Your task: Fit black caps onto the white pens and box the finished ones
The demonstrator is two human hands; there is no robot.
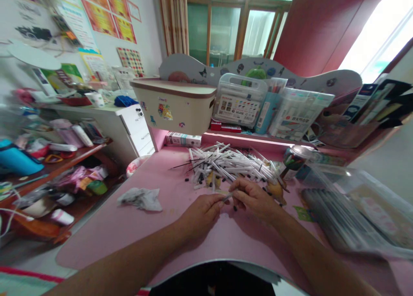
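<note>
Your left hand (pixel 204 212) and right hand (pixel 252 198) pinch a slim, greyish stick (pixel 228 196) between them, over the pink desk (pixel 129 240); the clear case's label (pixel 238 109) is too small to read.

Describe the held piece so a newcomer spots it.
Find the pink desk and the pile of white tubes towards its back. Nearer the camera, left hand and right hand meet at a slim greyish stick; unlike the tubes, it is held in fingers.
</note>
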